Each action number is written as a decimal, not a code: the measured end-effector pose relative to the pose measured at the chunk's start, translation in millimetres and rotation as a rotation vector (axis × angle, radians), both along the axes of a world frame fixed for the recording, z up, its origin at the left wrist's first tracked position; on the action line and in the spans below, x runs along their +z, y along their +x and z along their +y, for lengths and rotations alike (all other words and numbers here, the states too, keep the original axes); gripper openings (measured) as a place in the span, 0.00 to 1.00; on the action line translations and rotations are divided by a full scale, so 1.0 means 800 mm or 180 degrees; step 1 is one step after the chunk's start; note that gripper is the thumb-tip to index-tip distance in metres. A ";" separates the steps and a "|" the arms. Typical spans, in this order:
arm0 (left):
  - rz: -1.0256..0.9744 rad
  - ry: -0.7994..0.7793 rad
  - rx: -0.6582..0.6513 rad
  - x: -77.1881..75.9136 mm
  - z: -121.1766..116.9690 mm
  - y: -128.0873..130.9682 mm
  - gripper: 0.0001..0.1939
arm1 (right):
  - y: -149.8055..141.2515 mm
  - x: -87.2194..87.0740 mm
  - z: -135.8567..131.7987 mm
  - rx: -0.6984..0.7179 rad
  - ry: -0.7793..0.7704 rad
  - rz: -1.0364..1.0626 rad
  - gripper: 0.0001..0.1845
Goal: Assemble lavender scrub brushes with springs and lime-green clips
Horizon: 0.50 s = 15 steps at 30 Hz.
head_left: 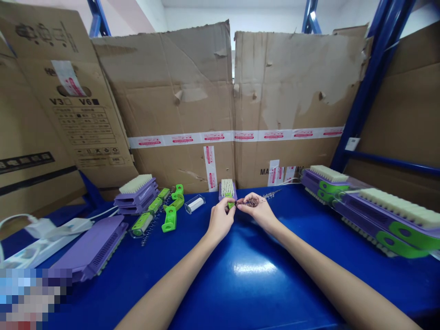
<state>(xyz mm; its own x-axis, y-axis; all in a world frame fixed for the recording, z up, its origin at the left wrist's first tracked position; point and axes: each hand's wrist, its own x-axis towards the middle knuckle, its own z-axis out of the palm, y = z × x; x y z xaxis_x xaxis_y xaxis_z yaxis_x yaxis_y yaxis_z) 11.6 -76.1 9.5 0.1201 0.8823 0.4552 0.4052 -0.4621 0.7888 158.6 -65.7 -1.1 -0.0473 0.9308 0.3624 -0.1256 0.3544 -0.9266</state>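
Note:
At the middle of the table, my left hand is closed around a small green plastic piece. Just behind it, a purple brush with cream bristles faces up; whether the green piece is joined to it I cannot tell. My right hand pinches a thin coiled metal spring, whose free end points off to the right. The spring's near end meets the green piece between both hands, and the fingertips partly hide that spot. Left of my hands lies a small clear case with a white block inside.
Loose green clips, green-capped clear cases and another spring lie left. Purple brush heads and a purple body sit beyond, near a white power strip. Stacked brushes stand right. Cardboard walls the back.

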 end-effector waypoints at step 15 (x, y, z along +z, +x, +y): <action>-0.0528 -0.0278 -0.0378 -0.007 0.004 0.001 0.27 | 0.000 -0.009 0.004 0.0059 0.0135 -0.0236 0.17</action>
<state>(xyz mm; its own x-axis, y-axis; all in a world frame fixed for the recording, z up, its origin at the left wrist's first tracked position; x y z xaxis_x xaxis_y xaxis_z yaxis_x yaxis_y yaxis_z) 12.7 -72.6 4.0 0.1554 0.9034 0.3997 0.2134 -0.4257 0.8793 158.5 -62.3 -8.0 -0.0925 0.9135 0.3963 -0.0641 0.3917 -0.9179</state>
